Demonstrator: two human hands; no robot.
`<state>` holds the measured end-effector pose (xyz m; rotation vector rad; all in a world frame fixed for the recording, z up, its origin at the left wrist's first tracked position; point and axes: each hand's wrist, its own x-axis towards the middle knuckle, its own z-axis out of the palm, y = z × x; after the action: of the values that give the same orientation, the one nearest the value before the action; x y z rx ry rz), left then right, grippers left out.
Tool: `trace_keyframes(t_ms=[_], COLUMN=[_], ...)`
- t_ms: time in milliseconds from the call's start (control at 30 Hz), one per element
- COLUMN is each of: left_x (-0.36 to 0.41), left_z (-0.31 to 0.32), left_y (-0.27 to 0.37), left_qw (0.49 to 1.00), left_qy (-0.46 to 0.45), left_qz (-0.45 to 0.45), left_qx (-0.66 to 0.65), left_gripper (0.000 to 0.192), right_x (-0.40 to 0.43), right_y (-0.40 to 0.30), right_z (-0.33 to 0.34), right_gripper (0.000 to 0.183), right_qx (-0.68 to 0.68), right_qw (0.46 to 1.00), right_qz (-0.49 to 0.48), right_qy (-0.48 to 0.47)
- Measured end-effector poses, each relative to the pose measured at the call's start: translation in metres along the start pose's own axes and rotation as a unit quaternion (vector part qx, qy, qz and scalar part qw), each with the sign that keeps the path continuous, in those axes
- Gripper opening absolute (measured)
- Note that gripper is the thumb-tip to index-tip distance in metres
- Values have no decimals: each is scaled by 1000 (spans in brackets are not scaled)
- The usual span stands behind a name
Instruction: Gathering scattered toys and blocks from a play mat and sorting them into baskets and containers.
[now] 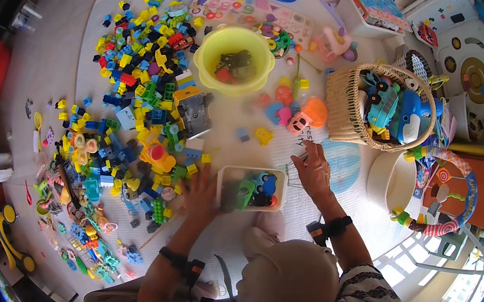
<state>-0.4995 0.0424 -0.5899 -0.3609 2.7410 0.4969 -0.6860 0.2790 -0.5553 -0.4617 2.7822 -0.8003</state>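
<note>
My left hand (199,193) is spread with its fingers apart, at the left side of a small white plastic bin (283,191) and beside loose building bricks. No object shows in it. Inside the bin lie a green toy vehicle (245,194), a blue toy vehicle (267,183) and other small pieces. My right hand (314,172) is over the mat, right of the bin, its thumb apart from loosely bent fingers and nothing visible in its grasp. Above it in the view sits a pink toy car (299,122). A yellow star-like toy (263,136) and a grey-blue block (242,134) lie between the hands.
A broad heap of bricks (142,75) covers the mat's left side. A yellow-green basin (203,58) holds dark and red pieces. To the right stand a wicker basket (340,108) full of toys and a white woven basket (376,179). An upturned toy truck (193,113) lies beside the bricks.
</note>
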Motion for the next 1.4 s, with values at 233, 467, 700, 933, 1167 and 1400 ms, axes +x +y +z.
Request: trace_keyframes(t_ms=[233, 467, 700, 933, 1167, 1400], left_x=[1, 2, 1, 2, 0, 2], left_z=[15, 15, 11, 14, 20, 26], left_y=[-5, -4, -5, -7, -11, -12], left_qw=[999, 999, 999, 999, 999, 998], left_qy=[36, 40, 30, 25, 32, 43], left_qz=[21, 26, 13, 23, 18, 18], left_qx=[17, 13, 5, 9, 10, 31], left_gripper=[103, 103, 106, 110, 111, 111], right_x=[91, 123, 119, 14, 74, 78], right_y=[-1, -111, -93, 38, -30, -60], right_z=[8, -45, -57, -2, -29, -21], right_gripper=[52, 36, 47, 56, 45, 53], right_qx=[-204, 47, -111, -194, 144, 131], right_qw=[971, 979, 972, 961, 988, 983], right_qz=[-114, -171, -208, 111, -20, -72], right_qy=[53, 100, 18, -160, -50, -104])
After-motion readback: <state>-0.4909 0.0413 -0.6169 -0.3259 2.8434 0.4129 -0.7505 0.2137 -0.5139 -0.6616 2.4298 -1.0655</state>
